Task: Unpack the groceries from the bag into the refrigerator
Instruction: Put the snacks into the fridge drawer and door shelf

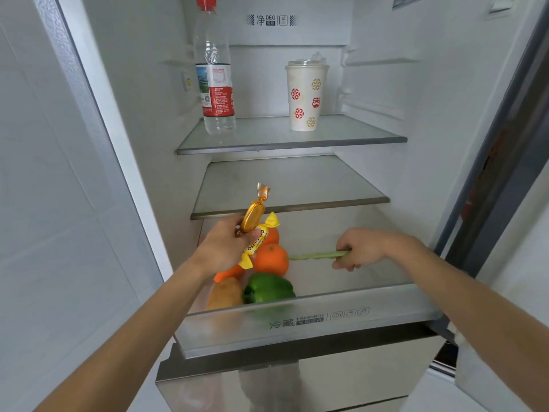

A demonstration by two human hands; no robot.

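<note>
One green stalk [315,256], celery by the look, pinched at its right end by the right hand [361,248]. Its tip is at the front orange [271,260], over the open crisper drawer [312,322]. The left hand [224,248] grips two wrapped sweets above the drawer's left side: gold sweet [252,217], yellow sweet [257,243].

Risks, as judged: the doubled grip slips and a sweet drops among the produce; the stalk, pushed further, rolls the oranges.

Drawer count:
- two oranges, counting the rear orange [271,234]
- one green bell pepper [267,288]
- one potato [225,294]
- one carrot [230,273]

Upper shelf [291,144]: one water bottle [215,84], one paper cup [306,96]. Bag not in view.
</note>
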